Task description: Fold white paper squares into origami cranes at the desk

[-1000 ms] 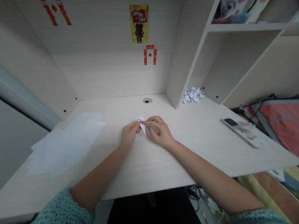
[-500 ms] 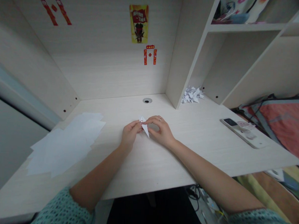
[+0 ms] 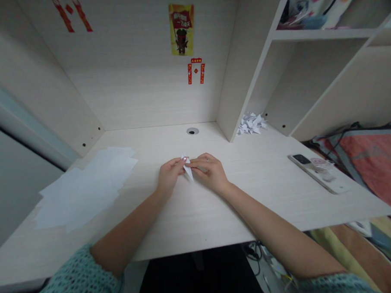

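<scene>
Right hand (image 3: 210, 173) slid nearer | folded paper (image 3: 188, 169) between it and left hand (image 3: 170, 175)

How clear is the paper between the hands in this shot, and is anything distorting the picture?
Head view: dim, flat light, no hard glare; the folded paper between the left hand and right hand is small, soft-edged; the desk looks wide-angle warped.

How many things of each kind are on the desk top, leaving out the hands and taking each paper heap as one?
Folded white paper piece: 1
Heap of small folded white paper figures: 1
Flat heap of white paper sheets: 1
Pale-cased smartphone: 1
Total: 4
</scene>
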Action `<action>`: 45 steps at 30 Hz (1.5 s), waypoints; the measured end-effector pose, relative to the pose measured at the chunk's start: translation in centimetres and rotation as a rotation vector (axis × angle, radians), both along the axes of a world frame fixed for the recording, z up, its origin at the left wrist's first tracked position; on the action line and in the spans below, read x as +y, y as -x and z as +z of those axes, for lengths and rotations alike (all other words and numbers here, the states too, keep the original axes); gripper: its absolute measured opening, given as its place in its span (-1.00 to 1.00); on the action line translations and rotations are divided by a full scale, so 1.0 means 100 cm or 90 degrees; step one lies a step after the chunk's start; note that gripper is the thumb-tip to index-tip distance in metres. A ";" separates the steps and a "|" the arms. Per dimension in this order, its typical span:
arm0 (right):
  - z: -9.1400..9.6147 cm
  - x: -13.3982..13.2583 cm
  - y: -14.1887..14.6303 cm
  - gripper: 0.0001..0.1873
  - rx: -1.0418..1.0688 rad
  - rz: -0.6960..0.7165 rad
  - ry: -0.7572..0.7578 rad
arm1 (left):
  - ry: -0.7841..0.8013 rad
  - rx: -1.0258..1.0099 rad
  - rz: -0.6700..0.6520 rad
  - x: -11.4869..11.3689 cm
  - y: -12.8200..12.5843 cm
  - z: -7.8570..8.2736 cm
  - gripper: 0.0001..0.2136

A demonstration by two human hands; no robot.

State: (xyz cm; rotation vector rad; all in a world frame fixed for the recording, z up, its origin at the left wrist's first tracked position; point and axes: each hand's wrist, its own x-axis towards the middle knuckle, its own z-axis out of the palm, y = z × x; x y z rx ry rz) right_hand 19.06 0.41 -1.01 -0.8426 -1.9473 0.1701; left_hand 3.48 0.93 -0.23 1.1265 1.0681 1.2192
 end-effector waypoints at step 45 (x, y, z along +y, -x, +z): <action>0.010 -0.005 0.003 -0.79 0.042 0.013 0.073 | -0.045 -0.060 -0.038 -0.003 -0.003 0.005 -0.71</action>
